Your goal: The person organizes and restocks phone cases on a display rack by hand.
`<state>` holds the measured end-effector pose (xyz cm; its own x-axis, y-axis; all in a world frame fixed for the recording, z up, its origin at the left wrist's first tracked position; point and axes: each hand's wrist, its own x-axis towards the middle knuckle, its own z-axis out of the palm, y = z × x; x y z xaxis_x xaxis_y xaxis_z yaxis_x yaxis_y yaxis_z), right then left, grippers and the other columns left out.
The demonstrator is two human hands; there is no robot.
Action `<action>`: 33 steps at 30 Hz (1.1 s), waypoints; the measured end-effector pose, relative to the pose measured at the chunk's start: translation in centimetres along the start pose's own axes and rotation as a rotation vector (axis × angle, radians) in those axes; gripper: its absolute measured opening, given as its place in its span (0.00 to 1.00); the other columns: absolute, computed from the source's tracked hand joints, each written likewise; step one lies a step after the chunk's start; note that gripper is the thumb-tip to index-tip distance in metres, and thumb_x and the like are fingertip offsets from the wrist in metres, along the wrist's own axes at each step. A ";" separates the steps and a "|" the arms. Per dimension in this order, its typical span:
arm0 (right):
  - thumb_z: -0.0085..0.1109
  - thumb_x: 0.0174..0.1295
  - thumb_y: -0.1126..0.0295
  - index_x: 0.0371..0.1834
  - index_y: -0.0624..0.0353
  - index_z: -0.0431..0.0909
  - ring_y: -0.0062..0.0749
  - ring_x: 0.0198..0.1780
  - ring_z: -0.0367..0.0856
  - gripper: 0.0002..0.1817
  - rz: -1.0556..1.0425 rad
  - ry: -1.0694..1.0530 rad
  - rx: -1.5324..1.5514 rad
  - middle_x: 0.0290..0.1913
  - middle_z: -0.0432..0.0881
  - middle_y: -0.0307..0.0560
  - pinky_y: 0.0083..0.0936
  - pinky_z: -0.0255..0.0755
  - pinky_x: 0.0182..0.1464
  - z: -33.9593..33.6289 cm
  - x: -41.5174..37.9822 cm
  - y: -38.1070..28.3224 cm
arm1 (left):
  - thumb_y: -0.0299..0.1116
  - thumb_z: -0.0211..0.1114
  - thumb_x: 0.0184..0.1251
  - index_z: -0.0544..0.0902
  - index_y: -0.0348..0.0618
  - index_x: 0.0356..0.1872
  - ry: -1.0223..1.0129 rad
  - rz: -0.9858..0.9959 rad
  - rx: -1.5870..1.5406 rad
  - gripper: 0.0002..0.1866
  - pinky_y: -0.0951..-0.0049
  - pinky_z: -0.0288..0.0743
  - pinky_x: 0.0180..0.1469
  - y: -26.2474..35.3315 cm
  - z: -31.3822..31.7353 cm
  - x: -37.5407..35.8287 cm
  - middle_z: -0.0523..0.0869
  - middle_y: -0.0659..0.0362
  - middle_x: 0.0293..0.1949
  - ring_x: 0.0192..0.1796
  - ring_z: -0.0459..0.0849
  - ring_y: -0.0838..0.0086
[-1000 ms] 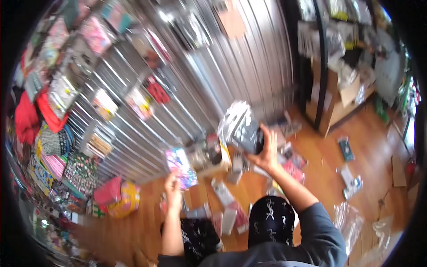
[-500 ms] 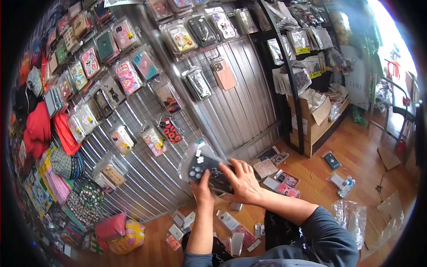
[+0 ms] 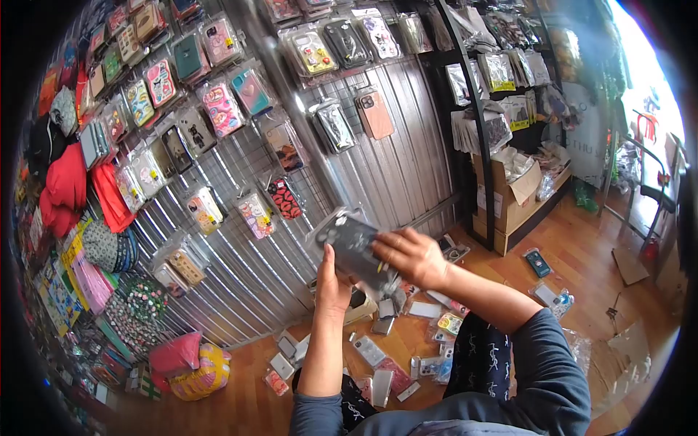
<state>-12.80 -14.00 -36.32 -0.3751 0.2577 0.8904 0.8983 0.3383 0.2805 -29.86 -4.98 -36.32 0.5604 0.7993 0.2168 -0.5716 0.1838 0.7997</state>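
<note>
The bagged black phone case [image 3: 355, 245], aloft in the left hand [image 3: 334, 291]'s grip, could slip if its plastic proves slick; the right hand [image 3: 417, 260]'s fingers cross it, their grip unclear. Dropped, it might strike the loose phone cases [image 3: 369, 351] littering the floor [image 3: 247, 398].

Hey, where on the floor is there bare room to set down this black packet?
For the black packet: bare floor between the teal phone case and the cardboard piece, or between the yellow bundle and the reddish case. Between your legs it's crowded with packaged cases.
</note>
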 end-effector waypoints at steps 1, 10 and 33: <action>0.58 0.37 0.72 0.43 0.59 0.74 0.38 0.38 0.75 0.23 0.074 0.029 0.027 0.44 0.76 0.49 0.26 0.72 0.34 0.1 0.1 1.2 | 0.45 0.57 0.59 0.73 0.40 0.47 0.000 -0.002 -0.014 0.21 0.75 0.76 0.34 -0.3 -0.5 0.2 0.79 0.58 0.41 0.39 0.79 0.72; 0.55 0.40 0.78 0.45 0.45 0.74 0.40 0.38 0.75 0.24 0.339 0.589 -0.519 0.42 0.78 0.38 0.29 0.70 0.40 -2.4 14.5 21.2 | 0.41 0.55 0.61 0.78 0.41 0.38 0.221 -0.103 0.134 0.14 0.79 0.73 0.18 -5.0 -10.5 1.9 0.81 0.59 0.33 0.23 0.79 0.73; 0.48 0.52 0.69 0.39 0.43 0.77 0.45 0.41 0.78 0.13 0.561 0.122 -0.573 0.37 0.79 0.47 0.38 0.72 0.42 6.2 26.7 32.2 | 0.35 0.55 0.61 0.81 0.40 0.32 0.494 -0.096 0.340 0.10 0.81 0.73 0.17 -2.1 -19.3 2.4 0.82 0.59 0.32 0.22 0.79 0.76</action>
<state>4.68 9.40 -5.79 0.1635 0.1398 0.9766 0.9353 -0.3370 -0.1083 -38.85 7.53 -48.31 0.2086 0.9743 -0.0853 -0.2628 0.1398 0.9547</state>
